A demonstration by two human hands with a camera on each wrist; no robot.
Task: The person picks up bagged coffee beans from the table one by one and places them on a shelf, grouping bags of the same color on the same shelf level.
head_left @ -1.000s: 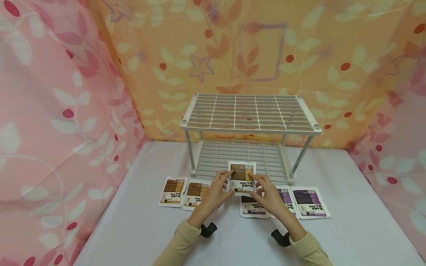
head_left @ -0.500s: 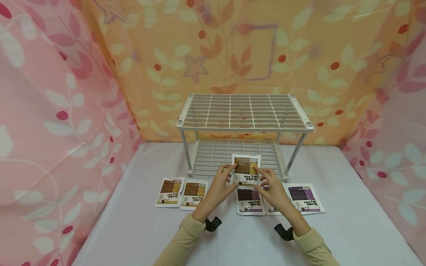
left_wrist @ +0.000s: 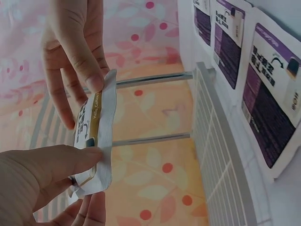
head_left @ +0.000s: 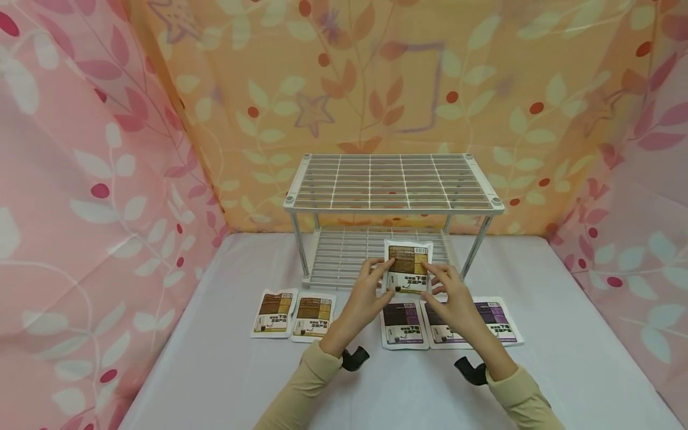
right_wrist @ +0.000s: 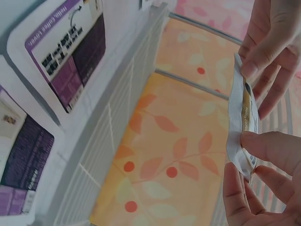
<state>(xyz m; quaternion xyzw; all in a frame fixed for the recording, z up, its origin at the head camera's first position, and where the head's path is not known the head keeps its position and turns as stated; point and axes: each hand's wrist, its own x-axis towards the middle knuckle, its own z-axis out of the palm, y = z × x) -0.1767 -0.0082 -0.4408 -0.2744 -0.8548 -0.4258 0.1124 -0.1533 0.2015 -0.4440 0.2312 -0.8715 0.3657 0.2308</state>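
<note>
Flowered cloth hangs round your workspace, an orange sheet (head_left: 365,89) at the back and pink sheets on the left (head_left: 70,251) and right (head_left: 629,239), with a pale, smooth table (head_left: 215,370) below. Your left hand (head_left: 365,294) pinches the left edge of a brown-and-white packet (head_left: 408,269), its thumb low on the printed face and its other fingers bent around the side. Your right hand (head_left: 454,301) grips the opposite edge in much the same way, so neither hand is spread wide and both have hold of the one packet. It is up off the table between them, print facing the head camera, and in that view it overlaps the lower shelf (head_left: 333,260) of a white wire rack (head_left: 392,210); whether it touches the shelf, you cannot tell. Just nearer to you lies a row of three purple packets (head_left: 403,325) flat on the table, the middle one partly hidden by your right hand. Off to the left, two more brown packets (head_left: 313,316) lie side by side. At each of your wrists, beside the beige sleeves (head_left: 309,379), a black curved piece (head_left: 356,359) sticks out. Beyond the hands, the rack stands on metal posts, with its wire top shelf above the lower one.
</note>
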